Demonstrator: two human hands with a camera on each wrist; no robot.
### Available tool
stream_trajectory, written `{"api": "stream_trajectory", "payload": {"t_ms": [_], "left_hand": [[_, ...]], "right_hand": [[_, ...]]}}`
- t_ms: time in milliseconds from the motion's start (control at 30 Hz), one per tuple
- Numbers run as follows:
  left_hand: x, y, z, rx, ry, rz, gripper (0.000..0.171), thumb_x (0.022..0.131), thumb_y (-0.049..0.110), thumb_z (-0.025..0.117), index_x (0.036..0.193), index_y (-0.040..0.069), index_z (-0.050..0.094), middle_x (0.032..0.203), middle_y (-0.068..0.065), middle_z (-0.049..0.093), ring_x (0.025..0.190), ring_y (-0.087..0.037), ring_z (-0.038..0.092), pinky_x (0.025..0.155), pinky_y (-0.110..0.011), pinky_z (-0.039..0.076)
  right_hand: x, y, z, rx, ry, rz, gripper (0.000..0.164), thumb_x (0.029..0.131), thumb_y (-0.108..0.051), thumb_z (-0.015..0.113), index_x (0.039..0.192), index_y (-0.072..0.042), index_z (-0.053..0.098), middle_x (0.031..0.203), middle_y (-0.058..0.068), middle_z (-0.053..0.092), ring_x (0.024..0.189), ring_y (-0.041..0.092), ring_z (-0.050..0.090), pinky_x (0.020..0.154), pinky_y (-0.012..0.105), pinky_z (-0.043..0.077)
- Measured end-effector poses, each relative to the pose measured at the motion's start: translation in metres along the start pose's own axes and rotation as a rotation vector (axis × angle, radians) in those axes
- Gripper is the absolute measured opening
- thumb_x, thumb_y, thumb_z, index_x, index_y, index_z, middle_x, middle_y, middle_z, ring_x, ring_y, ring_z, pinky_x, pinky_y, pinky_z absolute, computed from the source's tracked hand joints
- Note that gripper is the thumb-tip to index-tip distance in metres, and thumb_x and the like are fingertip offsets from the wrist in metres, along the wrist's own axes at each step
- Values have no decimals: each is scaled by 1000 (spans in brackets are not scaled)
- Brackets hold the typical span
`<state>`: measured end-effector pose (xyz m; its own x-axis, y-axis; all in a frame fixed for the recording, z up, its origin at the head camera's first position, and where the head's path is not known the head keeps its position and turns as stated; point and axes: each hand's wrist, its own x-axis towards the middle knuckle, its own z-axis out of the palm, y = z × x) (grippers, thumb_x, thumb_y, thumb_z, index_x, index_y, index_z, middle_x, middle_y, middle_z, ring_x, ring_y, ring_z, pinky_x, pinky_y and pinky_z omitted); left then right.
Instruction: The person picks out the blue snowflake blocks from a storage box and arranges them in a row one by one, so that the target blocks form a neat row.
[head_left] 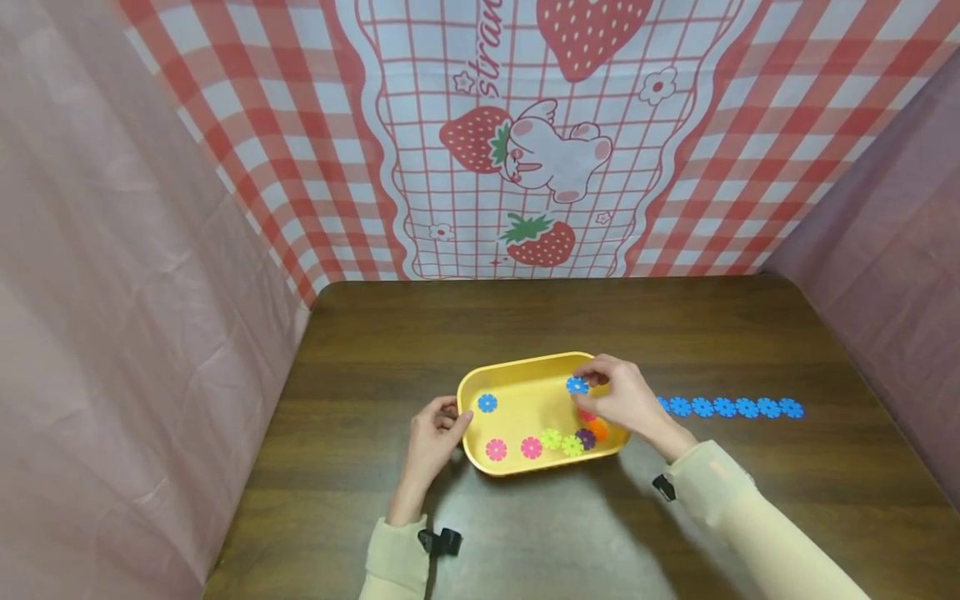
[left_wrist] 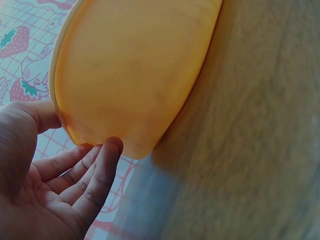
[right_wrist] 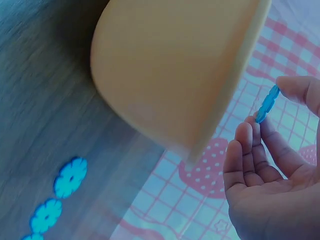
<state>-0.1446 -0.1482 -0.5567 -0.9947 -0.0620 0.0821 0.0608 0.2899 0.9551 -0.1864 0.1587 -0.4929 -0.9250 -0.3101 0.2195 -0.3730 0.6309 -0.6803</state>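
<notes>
My left hand [head_left: 435, 435] grips the left end of a yellow plastic tray [head_left: 517, 372], thumb over the rim and fingers beneath in the left wrist view. Above the tray's right end, my right hand [head_left: 619, 395] pinches a blue flower-shaped disc [right_wrist: 268, 104] between thumb and fingertips. Inside the tray lie another blue disc [head_left: 487, 403], pink discs [head_left: 497, 450], yellow-green discs [head_left: 551, 438], a purple disc [head_left: 585, 438] and an orange disc [head_left: 597, 429]. The right hand partly hides a pink disc near the tray's right side.
A row of several blue discs [head_left: 724, 407] runs rightward on the wooden table [head_left: 360, 367], its left end behind the right wrist. A strawberry-print checked cloth [head_left: 420, 192] hangs at the back. Pale pink curtains [head_left: 150, 300] stand at both sides.
</notes>
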Motion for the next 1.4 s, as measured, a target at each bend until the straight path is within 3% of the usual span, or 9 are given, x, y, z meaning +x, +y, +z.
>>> {"api": "stream_trajectory", "payload": {"t_ms": [400,733,900,1400], "left_hand": [[-1,0,0,-4,-7,-17,30,89,11,75,112,-5,66,92,-12,66,71,-17,64,58,-23,53],[-1,1,0,-1,-3,-13,29,89,12,75,112,-4,67,92,-12,66,71,-17,64,57,-24,53],[-1,0,-1,1,-5,-26,29,89,13,75,112,-3,67,92,-12,66,72,-17,64,58,-24,53],[-1,2,0,1,-2,-23,29,89,11,75,112,-4,67,92,-12,66,72,-18,64,57,-23,52]], "right_hand": [[-12,20,-35,-71,86,8,24,76,-6,83,98,-2,73,89,4,66,79,27,60,74,40,54],[-23,33,-63,-129,142,66,26,77,-12,84,99,-3,74,88,5,67,80,24,58,70,17,47],[-27,38,-76,-131,173,89,25,78,-13,84,99,-3,74,88,6,67,79,23,59,69,12,44],[-47,60,-107,-191,211,182,27,81,-21,83,101,-5,74,86,7,68,76,12,56,64,14,42]]}}
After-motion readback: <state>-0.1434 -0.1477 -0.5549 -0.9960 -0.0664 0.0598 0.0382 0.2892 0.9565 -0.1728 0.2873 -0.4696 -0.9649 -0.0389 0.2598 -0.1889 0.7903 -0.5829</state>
